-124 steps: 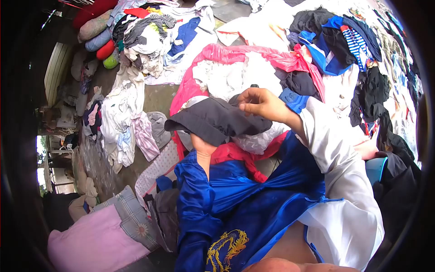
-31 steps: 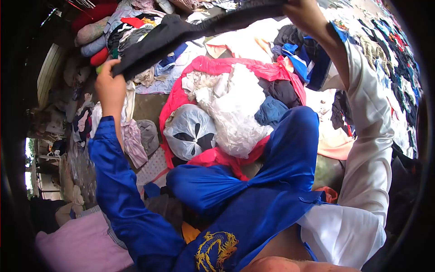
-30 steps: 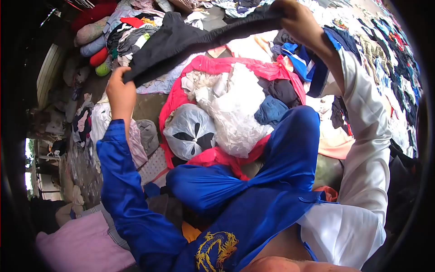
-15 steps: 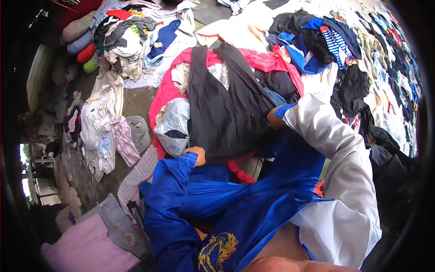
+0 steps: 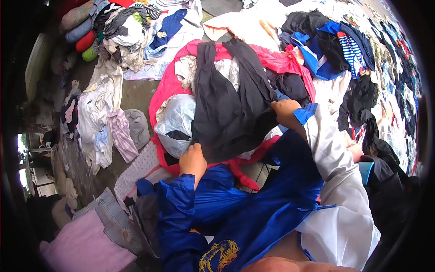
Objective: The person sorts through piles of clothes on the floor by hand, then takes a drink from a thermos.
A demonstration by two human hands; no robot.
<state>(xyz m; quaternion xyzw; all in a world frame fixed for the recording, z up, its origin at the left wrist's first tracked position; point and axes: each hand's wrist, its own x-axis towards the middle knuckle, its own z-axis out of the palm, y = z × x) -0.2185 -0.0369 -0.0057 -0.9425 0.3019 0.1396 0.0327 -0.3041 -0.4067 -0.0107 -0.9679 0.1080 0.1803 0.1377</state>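
Black trousers (image 5: pixel 226 99) lie spread over a bundle, with both legs pointing away from me. My left hand (image 5: pixel 193 161), in a blue sleeve, is closed on the near left corner of the trousers. On the right side, my right hand (image 5: pixel 286 112) pinches the other edge of the same garment; its sleeve is white with a blue cuff. Under the trousers, a pinkish-red cloth (image 5: pixel 165 99) surrounds several clothes, partly hidden. A whitish plastic bag (image 5: pixel 176 120) sits beside the left trouser leg.
Blue, black and striped clothes (image 5: pixel 324 47) are heaped at the back right. Another mixed clothes pile (image 5: pixel 129 34) lies at the back left. White garments (image 5: pixel 97 118) rest on the floor to the left, and a folded pink cloth (image 5: pixel 86 242) is near my left side.
My hands have moved farther apart, the right one outward, and the near edge of the trousers is stretched wider. The backs of both hands show more now. The view has shifted slightly.
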